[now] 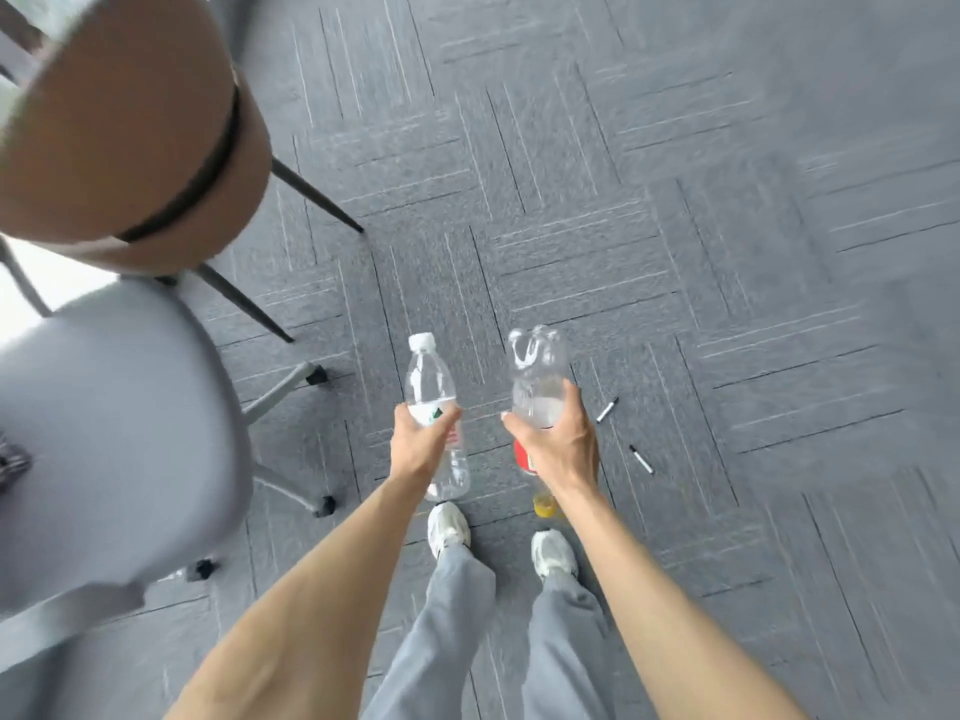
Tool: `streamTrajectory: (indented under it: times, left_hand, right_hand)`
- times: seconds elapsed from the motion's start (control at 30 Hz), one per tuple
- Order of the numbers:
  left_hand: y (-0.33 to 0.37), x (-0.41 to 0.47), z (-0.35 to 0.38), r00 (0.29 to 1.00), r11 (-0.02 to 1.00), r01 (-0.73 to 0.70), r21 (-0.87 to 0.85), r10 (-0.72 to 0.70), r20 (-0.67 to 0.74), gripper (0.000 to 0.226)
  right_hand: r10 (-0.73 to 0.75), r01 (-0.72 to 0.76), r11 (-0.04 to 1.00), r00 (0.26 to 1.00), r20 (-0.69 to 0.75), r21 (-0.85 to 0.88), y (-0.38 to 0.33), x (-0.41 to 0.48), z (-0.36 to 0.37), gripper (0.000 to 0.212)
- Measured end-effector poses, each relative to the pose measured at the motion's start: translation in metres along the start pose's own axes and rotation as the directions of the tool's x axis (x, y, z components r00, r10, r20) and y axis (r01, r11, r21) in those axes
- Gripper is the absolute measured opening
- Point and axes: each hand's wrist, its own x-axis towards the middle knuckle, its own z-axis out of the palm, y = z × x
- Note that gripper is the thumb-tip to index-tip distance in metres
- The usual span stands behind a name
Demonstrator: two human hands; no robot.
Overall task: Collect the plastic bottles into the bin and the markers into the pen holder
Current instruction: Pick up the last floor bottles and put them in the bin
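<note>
My left hand point(418, 441) grips a clear water bottle point(430, 379) with a white cap and a white-green label, cap pointing away from me. My right hand point(558, 441) grips a second clear bottle point(537, 368) around its middle; its red label and yellow cap end point down toward my feet. Two markers lie on the grey carpet to the right of my right hand: one marker point(607, 409) nearer the bottle, the other marker point(641, 459) a little lower and farther right. No bin or pen holder is in view.
A brown round stool point(119, 122) with dark legs stands at the upper left. A grey office chair point(114, 433) on castors stands at the left, close to my left arm. Grey patterned carpet point(727, 200) stretches ahead and to the right. My feet in white shoes are below the bottles.
</note>
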Motion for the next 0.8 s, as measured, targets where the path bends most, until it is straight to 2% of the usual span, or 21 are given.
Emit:
streamTrajectory:
  times: [0.1,0.23,0.33,0.47,0.6,0.67,0.8]
  left_hand:
    - [0.005,-0.042,-0.022,0.999,1.000,0.001,-0.007,-0.001,-0.038,0.073]
    - [-0.005,-0.087,-0.042,0.996,0.997,-0.063,0.048,0.066,-0.064,0.079]
    - [-0.009,-0.133,-0.060,0.982,0.995,-0.090,-0.047,0.081,-0.170,0.073]
    - [-0.031,-0.199,-0.084,0.948,0.966,-0.125,-0.226,0.049,-0.316,0.061]
    - [-0.076,-0.252,-0.124,0.905,0.917,-0.116,-0.382,-0.061,-0.421,0.069]
    - [-0.102,-0.282,-0.146,0.869,0.883,-0.119,-0.453,-0.128,-0.478,0.062]
    - [-0.170,-0.339,-0.184,0.781,0.782,-0.179,-0.596,-0.256,-0.570,0.065]
  right_hand:
    - [-0.036,0.035,0.999,0.999,0.032,0.032,-0.015,-0.035,-0.033,0.076]
    - [-0.114,0.109,0.992,0.990,0.083,0.063,-0.028,-0.077,-0.066,0.070]
    - [-0.197,0.183,0.979,0.964,0.178,0.089,-0.039,-0.106,-0.078,0.076]
    - [-0.283,0.264,0.959,0.905,0.317,0.101,-0.056,-0.144,-0.081,0.073]
    - [-0.359,0.364,0.928,0.811,0.462,0.081,-0.077,-0.191,-0.064,0.068]
    - [-0.402,0.437,0.897,0.737,0.544,0.070,-0.084,-0.221,-0.045,0.069]
    - [-0.465,0.585,0.809,0.564,0.682,0.068,-0.089,-0.302,0.002,0.071]
